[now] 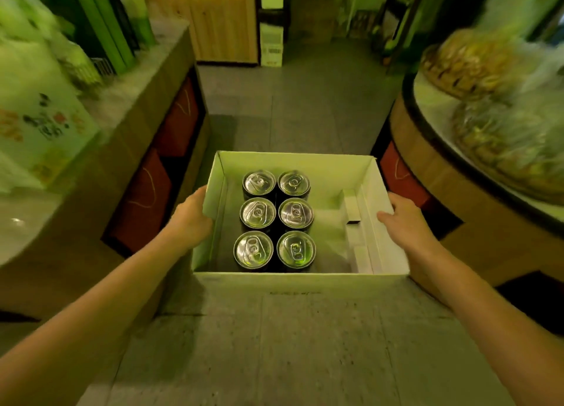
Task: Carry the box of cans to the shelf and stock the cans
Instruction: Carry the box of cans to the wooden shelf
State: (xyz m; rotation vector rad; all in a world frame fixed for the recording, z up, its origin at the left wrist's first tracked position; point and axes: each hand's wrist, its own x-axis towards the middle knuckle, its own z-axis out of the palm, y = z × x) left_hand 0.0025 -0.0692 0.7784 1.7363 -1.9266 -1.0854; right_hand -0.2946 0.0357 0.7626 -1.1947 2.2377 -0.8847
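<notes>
An open white cardboard box [300,280] hangs in front of me above a grey tiled floor. Several dark cans [276,219] with silver pull-tab tops stand upright in two rows on the box's left side; the right side holds only folded cardboard inserts. My left hand [190,219] grips the box's left wall from outside. My right hand [404,219] clasps the right wall, thumb over the rim. Both arms are stretched forward.
A stone-topped counter [143,78] with white bags runs along the left. A round wooden display stand [433,161] with wrapped baskets is on the right. The tiled aisle [302,100] leads ahead to a wooden cabinet [222,20] and stacked white cartons [271,39].
</notes>
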